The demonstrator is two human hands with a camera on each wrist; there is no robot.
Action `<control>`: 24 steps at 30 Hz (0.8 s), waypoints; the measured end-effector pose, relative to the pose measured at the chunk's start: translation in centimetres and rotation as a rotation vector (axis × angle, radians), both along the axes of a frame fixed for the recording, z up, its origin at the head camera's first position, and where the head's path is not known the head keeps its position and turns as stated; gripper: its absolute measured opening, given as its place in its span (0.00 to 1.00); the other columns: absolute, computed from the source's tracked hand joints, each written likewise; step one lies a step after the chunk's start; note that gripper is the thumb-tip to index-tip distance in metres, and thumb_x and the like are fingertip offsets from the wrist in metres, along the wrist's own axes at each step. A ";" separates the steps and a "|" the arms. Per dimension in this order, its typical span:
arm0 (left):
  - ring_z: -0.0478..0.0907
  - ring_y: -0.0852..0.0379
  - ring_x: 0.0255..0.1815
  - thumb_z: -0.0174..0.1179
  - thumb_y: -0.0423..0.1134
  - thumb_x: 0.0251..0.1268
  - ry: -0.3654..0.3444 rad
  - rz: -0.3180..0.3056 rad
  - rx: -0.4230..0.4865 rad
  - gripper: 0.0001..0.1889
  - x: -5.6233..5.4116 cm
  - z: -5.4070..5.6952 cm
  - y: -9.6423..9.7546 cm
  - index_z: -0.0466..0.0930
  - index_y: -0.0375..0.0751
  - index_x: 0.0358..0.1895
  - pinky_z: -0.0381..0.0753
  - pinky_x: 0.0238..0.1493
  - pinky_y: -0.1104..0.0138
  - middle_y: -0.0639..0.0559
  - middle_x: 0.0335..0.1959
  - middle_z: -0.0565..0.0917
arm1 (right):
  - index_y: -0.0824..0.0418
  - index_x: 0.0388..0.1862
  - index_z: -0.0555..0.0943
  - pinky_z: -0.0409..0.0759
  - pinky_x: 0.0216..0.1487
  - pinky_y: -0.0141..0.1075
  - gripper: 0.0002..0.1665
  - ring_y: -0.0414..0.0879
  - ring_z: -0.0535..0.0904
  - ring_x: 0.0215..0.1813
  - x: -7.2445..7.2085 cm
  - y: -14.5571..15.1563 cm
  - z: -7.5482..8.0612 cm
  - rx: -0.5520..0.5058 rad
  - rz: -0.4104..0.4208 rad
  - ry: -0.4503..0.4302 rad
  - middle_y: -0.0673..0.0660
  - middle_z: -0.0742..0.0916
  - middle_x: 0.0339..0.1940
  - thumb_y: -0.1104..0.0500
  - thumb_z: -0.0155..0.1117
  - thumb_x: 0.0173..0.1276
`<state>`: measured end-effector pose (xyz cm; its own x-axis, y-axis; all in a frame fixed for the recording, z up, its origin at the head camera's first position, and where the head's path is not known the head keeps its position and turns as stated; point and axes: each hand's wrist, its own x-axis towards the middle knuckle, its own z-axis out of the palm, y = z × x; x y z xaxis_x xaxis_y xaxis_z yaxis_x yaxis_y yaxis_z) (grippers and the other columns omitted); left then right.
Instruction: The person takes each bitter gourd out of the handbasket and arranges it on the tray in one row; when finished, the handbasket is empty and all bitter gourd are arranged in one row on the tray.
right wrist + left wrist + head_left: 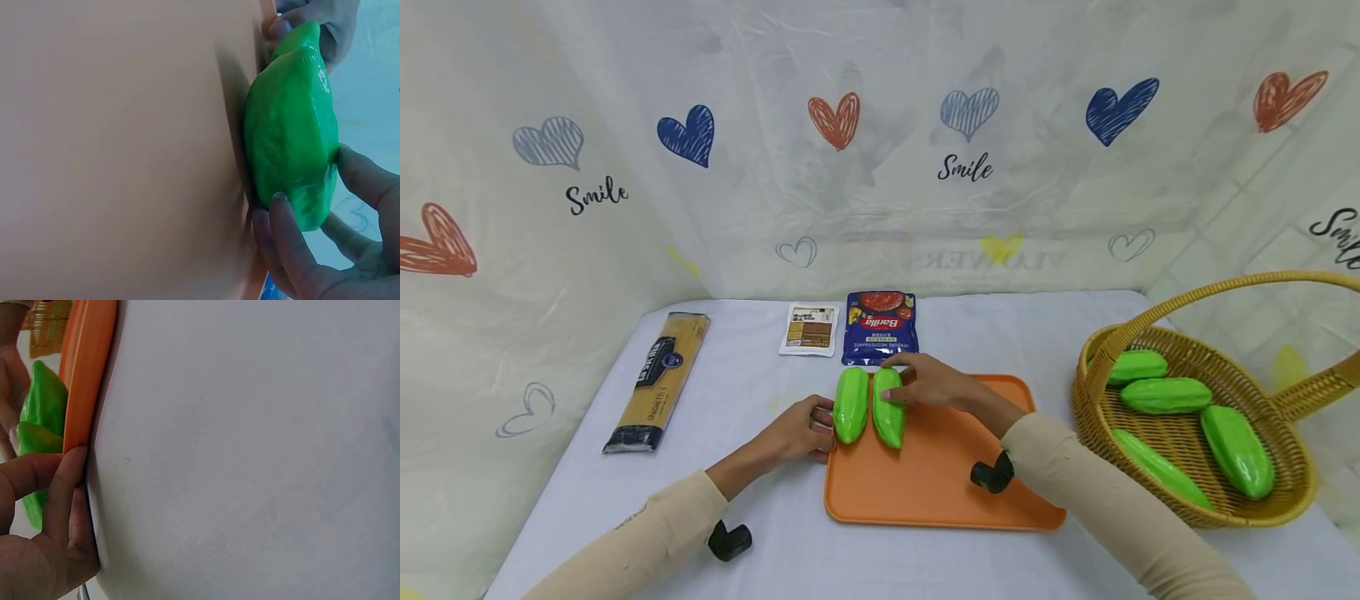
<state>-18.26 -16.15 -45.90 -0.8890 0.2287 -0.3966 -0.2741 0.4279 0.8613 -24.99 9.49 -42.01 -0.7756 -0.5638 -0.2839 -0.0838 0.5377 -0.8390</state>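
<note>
Two glossy green toy bitter melons lie side by side at the upper left of an orange tray (pixel 940 475). Fingers of my right hand (pixel 928 382) hold the right bitter melon (pixel 889 417) near its far end. In the right wrist view, the thumb and fingers spread around that bitter melon (pixel 290 125), close to the tray surface. My left hand (pixel 801 429) grips the tray's left rim, beside the left bitter melon (pixel 851 408). In the left wrist view, its fingertips press against the tray wall (pixel 87 375), partly hiding the green shapes behind.
A wicker basket (pixel 1093 400) with a tall handle holds several more green melons on the right. Behind the tray lie a blue Barilla pouch (pixel 880 329) and a white packet (pixel 809 329). A spaghetti pack (pixel 658 379) lies at the left, on the white tablecloth (pixel 745 350).
</note>
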 end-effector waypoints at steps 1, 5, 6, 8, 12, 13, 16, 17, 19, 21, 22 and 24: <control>0.82 0.52 0.43 0.66 0.23 0.53 0.001 -0.002 -0.002 0.35 0.0 0.0 0.0 0.66 0.32 0.68 0.91 0.37 0.61 0.41 0.52 0.77 | 0.60 0.71 0.71 0.88 0.51 0.42 0.34 0.52 0.83 0.56 0.0 0.0 0.0 0.003 -0.005 0.002 0.65 0.82 0.61 0.52 0.69 0.68; 0.82 0.52 0.44 0.66 0.23 0.55 0.003 -0.007 -0.001 0.35 0.0 0.1 0.0 0.66 0.32 0.68 0.91 0.37 0.61 0.40 0.52 0.77 | 0.59 0.70 0.72 0.88 0.50 0.41 0.34 0.50 0.84 0.52 0.2 -0.2 0.1 0.005 -0.017 0.002 0.65 0.82 0.61 0.52 0.69 0.68; 0.82 0.52 0.44 0.66 0.24 0.55 0.002 -0.009 -0.001 0.35 0.1 0.1 0.0 0.66 0.32 0.68 0.91 0.38 0.61 0.40 0.53 0.77 | 0.59 0.71 0.72 0.88 0.50 0.41 0.34 0.50 0.84 0.52 0.2 -0.2 0.1 0.001 -0.016 -0.002 0.65 0.82 0.61 0.52 0.69 0.69; 0.81 0.51 0.45 0.67 0.24 0.55 0.000 -0.010 -0.005 0.35 0.1 0.2 0.0 0.66 0.32 0.68 0.91 0.38 0.61 0.40 0.53 0.77 | 0.60 0.71 0.71 0.88 0.50 0.42 0.34 0.50 0.84 0.52 0.3 -0.3 0.1 -0.006 -0.009 -0.006 0.65 0.82 0.61 0.51 0.68 0.69; 0.81 0.51 0.45 0.67 0.25 0.55 -0.002 -0.009 -0.014 0.35 0.2 0.3 0.0 0.66 0.31 0.68 0.91 0.38 0.61 0.40 0.53 0.77 | 0.61 0.71 0.71 0.88 0.50 0.42 0.35 0.50 0.83 0.53 0.4 -0.6 0.2 -0.013 0.002 -0.005 0.65 0.82 0.61 0.50 0.68 0.69; 0.81 0.51 0.44 0.66 0.24 0.55 -0.003 -0.008 -0.012 0.35 0.2 0.3 0.0 0.66 0.31 0.68 0.91 0.38 0.61 0.40 0.53 0.77 | 0.61 0.71 0.70 0.88 0.50 0.42 0.36 0.50 0.83 0.53 0.4 -0.6 0.2 -0.010 0.003 -0.001 0.65 0.82 0.61 0.50 0.68 0.69; 0.81 0.52 0.44 0.66 0.24 0.55 -0.001 -0.006 -0.004 0.35 0.2 0.3 0.0 0.66 0.31 0.68 0.91 0.38 0.61 0.40 0.52 0.77 | 0.62 0.71 0.70 0.88 0.50 0.42 0.36 0.50 0.84 0.50 0.4 -0.6 0.3 0.001 0.001 0.015 0.67 0.82 0.61 0.49 0.68 0.69; 0.81 0.52 0.44 0.66 0.24 0.55 -0.001 -0.004 -0.002 0.35 0.2 0.3 0.0 0.66 0.31 0.68 0.91 0.38 0.61 0.40 0.52 0.77 | 0.62 0.72 0.70 0.87 0.51 0.43 0.37 0.51 0.84 0.50 0.4 -0.6 0.3 0.007 0.001 0.022 0.67 0.82 0.61 0.49 0.68 0.69; 0.81 0.52 0.43 0.66 0.24 0.54 0.000 -0.005 0.002 0.35 0.2 0.2 0.0 0.66 0.31 0.68 0.91 0.38 0.60 0.40 0.52 0.77 | 0.60 0.72 0.70 0.86 0.54 0.44 0.36 0.53 0.84 0.53 0.4 -0.5 0.3 0.023 -0.009 0.041 0.66 0.81 0.62 0.47 0.67 0.69; 0.81 0.52 0.44 0.67 0.24 0.55 0.002 -0.006 0.001 0.35 0.2 0.2 0.0 0.66 0.31 0.68 0.91 0.38 0.60 0.40 0.52 0.77 | 0.59 0.72 0.71 0.85 0.57 0.46 0.36 0.56 0.82 0.57 0.4 -0.3 0.4 0.035 -0.017 0.063 0.66 0.81 0.63 0.46 0.66 0.69; 0.81 0.52 0.44 0.67 0.24 0.55 0.002 -0.005 -0.001 0.35 0.2 0.2 0.0 0.66 0.31 0.68 0.91 0.37 0.61 0.40 0.52 0.77 | 0.58 0.72 0.71 0.84 0.58 0.47 0.36 0.57 0.81 0.59 0.4 -0.2 0.4 0.038 -0.021 0.067 0.66 0.80 0.63 0.45 0.66 0.70; 0.81 0.52 0.44 0.67 0.24 0.55 0.001 -0.006 -0.001 0.35 0.2 0.3 0.0 0.66 0.31 0.68 0.91 0.37 0.61 0.40 0.52 0.77 | 0.59 0.72 0.70 0.84 0.59 0.48 0.36 0.57 0.80 0.61 0.4 0.1 0.5 0.031 -0.027 0.067 0.67 0.79 0.65 0.45 0.65 0.70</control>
<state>-18.08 -16.19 -45.63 -0.8881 0.2335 -0.3959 -0.2706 0.4306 0.8610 -24.58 9.59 -41.55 -0.8079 -0.5345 -0.2483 -0.1242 0.5663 -0.8148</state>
